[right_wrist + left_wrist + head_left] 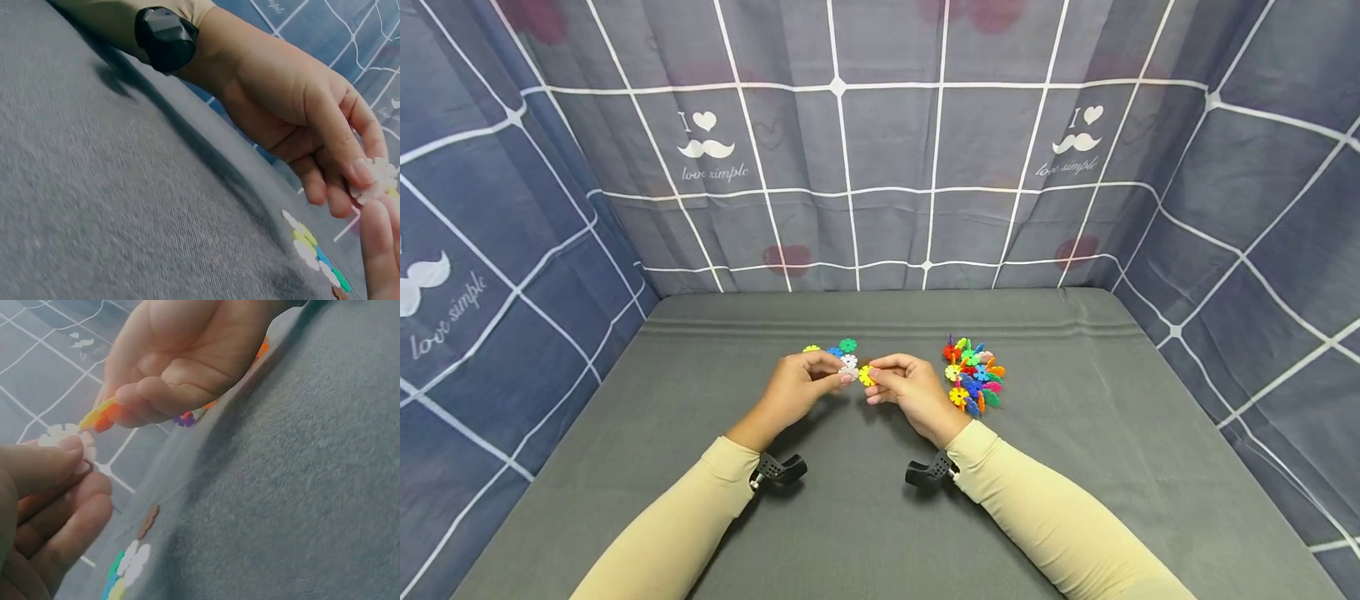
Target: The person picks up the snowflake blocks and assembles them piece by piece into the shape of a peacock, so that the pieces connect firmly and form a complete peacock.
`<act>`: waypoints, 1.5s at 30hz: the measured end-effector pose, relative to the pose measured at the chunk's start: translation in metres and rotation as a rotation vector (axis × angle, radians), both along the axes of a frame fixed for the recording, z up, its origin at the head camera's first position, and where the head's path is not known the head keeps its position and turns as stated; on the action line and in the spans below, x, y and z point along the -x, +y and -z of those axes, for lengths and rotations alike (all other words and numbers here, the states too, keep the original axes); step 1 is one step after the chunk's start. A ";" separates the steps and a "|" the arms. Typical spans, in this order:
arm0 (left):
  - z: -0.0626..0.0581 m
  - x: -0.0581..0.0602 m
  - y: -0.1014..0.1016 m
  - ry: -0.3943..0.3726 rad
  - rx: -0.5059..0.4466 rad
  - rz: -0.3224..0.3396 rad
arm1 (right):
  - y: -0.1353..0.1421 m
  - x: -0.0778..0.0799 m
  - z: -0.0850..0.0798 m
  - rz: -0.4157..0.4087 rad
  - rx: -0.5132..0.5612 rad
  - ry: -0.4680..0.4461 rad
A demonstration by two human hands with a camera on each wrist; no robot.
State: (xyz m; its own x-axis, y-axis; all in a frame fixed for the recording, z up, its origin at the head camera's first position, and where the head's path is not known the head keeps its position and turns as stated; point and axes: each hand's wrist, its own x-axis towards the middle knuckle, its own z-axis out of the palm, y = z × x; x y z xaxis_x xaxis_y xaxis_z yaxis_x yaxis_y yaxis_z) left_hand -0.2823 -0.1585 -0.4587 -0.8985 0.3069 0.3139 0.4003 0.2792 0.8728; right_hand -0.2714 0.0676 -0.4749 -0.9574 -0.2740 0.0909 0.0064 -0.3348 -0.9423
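My left hand [793, 390] pinches a whitish, notched flower-shaped plastic disc [62, 437] between thumb and fingers. Facing it, my right hand [917, 396] pinches a yellow disc [867, 377] of the same kind by its edge. The two discs meet edge to edge in the air above the table; whether their slots interlock I cannot tell. Just beyond the hands lie several loose discs, among them a green disc [847, 344], a white disc [849, 361] and a brown disc [149, 522]. Part of this group is hidden behind my left hand in the head view.
To the right of my right hand sits a cluster of many-coloured discs [973, 375], several standing on edge. A grey cloth covers the table [880, 517]. Blue-grey checked curtains [887, 142] rise at its back and both sides. Each wrist wears a black camera mount [782, 469].
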 end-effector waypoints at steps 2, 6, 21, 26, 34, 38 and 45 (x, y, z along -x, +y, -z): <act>0.000 -0.001 0.002 0.025 -0.010 -0.008 | -0.001 -0.001 -0.002 0.018 0.017 0.003; -0.001 -0.002 0.003 0.103 0.021 -0.029 | -0.003 -0.003 -0.005 0.027 0.029 0.024; -0.004 0.001 0.006 0.466 0.109 0.060 | 0.001 -0.004 -0.013 -0.074 -0.015 0.012; -0.002 0.006 -0.008 0.325 0.176 0.052 | 0.007 0.002 -0.010 -0.011 -0.138 0.014; 0.021 0.009 -0.009 0.308 0.647 -0.095 | 0.006 0.005 -0.007 0.071 -0.038 -0.099; 0.023 0.009 -0.004 0.321 0.682 -0.116 | 0.006 0.007 -0.007 0.078 0.001 -0.106; 0.018 0.006 -0.003 0.191 0.592 -0.140 | 0.009 0.006 -0.003 0.080 -0.066 -0.092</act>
State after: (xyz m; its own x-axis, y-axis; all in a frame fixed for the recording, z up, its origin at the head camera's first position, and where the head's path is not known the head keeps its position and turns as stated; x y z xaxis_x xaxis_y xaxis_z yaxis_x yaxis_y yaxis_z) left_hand -0.2882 -0.1616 -0.4769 -0.8875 0.3615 0.2857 0.4585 0.7536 0.4711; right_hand -0.2774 0.0766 -0.4723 -0.9799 -0.1992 -0.0137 0.0693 -0.2752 -0.9589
